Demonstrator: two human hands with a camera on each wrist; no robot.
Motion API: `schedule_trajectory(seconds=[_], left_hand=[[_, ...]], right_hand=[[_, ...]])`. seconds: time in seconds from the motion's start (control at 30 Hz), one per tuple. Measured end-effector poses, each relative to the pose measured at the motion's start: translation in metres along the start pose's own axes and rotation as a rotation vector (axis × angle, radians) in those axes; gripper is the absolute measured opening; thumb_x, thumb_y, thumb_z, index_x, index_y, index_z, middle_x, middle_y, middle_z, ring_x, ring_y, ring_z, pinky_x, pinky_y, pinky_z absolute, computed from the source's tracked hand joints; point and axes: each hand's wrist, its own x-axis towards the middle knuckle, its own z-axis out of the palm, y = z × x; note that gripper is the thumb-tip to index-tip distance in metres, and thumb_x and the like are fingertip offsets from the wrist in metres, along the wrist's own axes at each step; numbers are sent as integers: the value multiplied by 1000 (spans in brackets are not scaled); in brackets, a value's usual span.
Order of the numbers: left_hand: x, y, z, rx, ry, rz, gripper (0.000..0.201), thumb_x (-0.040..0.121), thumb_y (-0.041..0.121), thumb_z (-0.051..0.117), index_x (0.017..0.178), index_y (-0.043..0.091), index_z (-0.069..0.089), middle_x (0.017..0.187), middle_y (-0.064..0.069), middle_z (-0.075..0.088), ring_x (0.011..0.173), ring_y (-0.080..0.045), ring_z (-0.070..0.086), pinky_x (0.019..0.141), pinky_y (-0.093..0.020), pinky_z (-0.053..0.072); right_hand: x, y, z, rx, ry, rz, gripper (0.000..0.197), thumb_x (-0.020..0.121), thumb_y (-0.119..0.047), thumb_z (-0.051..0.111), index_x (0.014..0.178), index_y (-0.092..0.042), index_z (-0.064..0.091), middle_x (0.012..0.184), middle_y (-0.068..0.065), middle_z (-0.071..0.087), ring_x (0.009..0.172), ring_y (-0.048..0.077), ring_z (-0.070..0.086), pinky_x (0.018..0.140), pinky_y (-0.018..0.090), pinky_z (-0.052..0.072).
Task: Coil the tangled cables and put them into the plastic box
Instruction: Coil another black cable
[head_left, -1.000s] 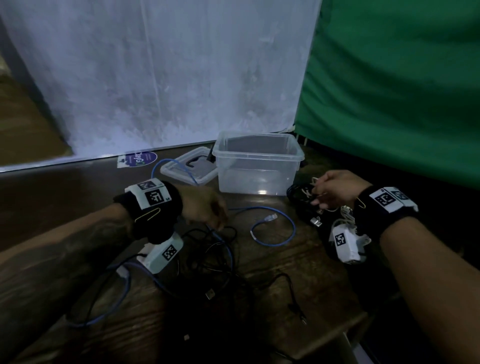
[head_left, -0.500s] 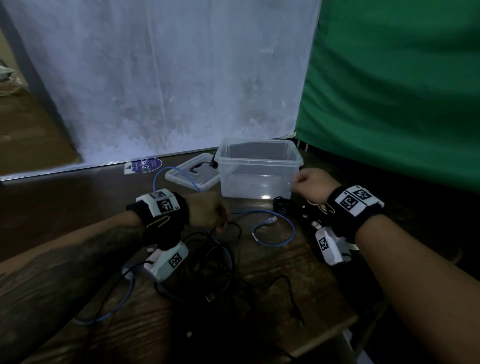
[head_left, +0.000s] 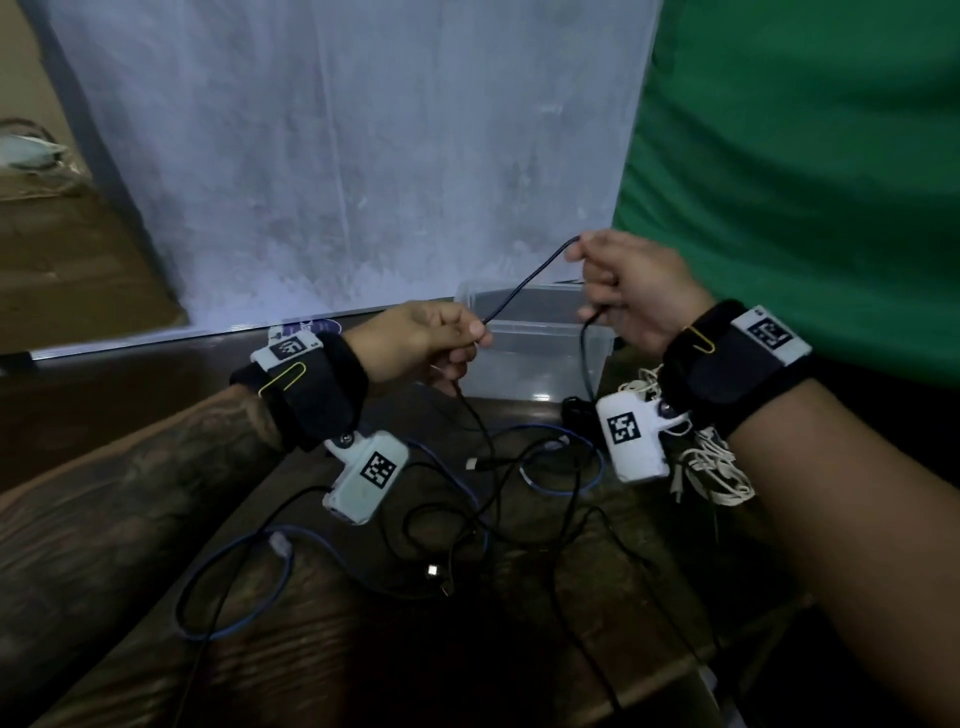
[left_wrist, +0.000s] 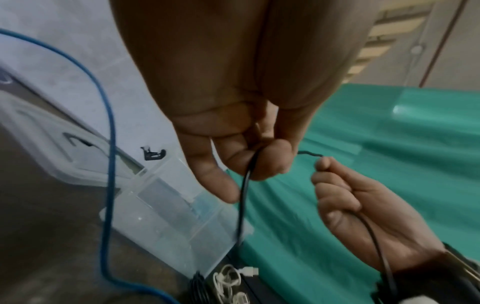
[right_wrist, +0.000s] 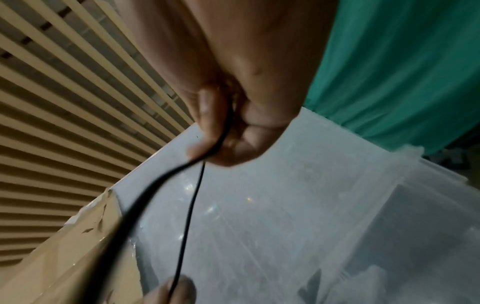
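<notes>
A thin black cable (head_left: 530, 278) is held taut in the air between both hands, above and in front of the plastic box (head_left: 540, 358). The left hand (head_left: 421, 343) is closed around it, the strand being pinched between thumb and forefinger; in the left wrist view the cable (left_wrist: 244, 185) is seen leaving the curled fingers (left_wrist: 267, 162) and hanging straight down. The right hand (head_left: 634, 291) is held higher, with its fingers curled round the same cable; a bend of it is seen at the top of the fist, and a second length drops from below the fist towards the table. In the right wrist view the cable (right_wrist: 187, 216) is seen as a smooth, dark, round-section strand with no visible kinks along the stretched part.

The plastic box is clear, rectangular and open-topped, and is set on the dark wooden table (head_left: 363, 675) against the white backdrop (head_left: 337, 156). No cable can be made out inside it. Its lid (left_wrist: 52, 148) lies flat just beside it on the left.

On the table in front of the box, further black cables (head_left: 467, 535) are left in loose, overlapping loops, with connectors showing among them. A blue cable (head_left: 234, 587) is laid in wide loops through this tangle. A bundle of white cable (head_left: 711, 467) is bunched under the right wrist. A green cloth (head_left: 805, 156) hangs at the right.
</notes>
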Motion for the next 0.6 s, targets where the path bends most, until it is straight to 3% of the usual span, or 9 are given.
schedule_trajectory(seconds=[0.07,0.17,0.23,0.33,0.43,0.53,0.6], left_hand=[[-3,-3,-2,21,2,24,12,93,20,57,90,11,64,64,-4,45,59,-17,52,60,-30,46],[-8,-14,-7,147,-54,-4,18,87,29,62,75,22,72,70,-16,55,70,-27,61,67,-33,42],[-10,-21,-11,175,-37,-41,16,86,30,63,82,18,74,68,-17,59,63,-24,65,64,-33,41],[-10,-13,-16,178,79,-30,21,94,20,59,97,3,70,57,-9,57,53,-21,63,61,-32,43],[-6,7,-16,172,143,-5,26,99,15,53,104,-5,67,55,-7,53,52,-21,61,54,-27,46],[1,23,-15,126,218,4,27,99,18,53,100,-4,69,50,-4,45,45,-19,51,59,-33,47],[6,33,-17,196,308,11,29,99,22,54,96,-2,70,53,-5,51,48,-19,54,63,-35,48]], right_hand=[[3,-11,-7,10,63,-70,25,106,-21,43,85,-15,56,49,-11,31,38,3,23,37,17,24],[6,-27,-20,92,190,-156,24,105,-22,42,84,-19,54,51,-11,31,40,3,21,36,18,14],[8,-35,-31,139,225,-169,25,105,-25,42,83,-20,53,51,-11,31,40,4,19,36,19,13],[8,-34,-38,83,172,-127,23,104,-27,43,85,-20,54,51,-10,34,40,5,19,37,18,14],[8,-26,-33,-12,106,-74,25,104,-29,43,86,-18,57,54,-7,38,41,7,23,40,19,18],[6,-22,-24,-146,18,-49,28,103,-27,47,87,-12,64,62,-1,48,49,11,42,47,24,39],[5,-20,-21,-262,-5,-54,26,99,-26,53,87,-9,70,62,-1,50,53,12,46,52,26,45]])
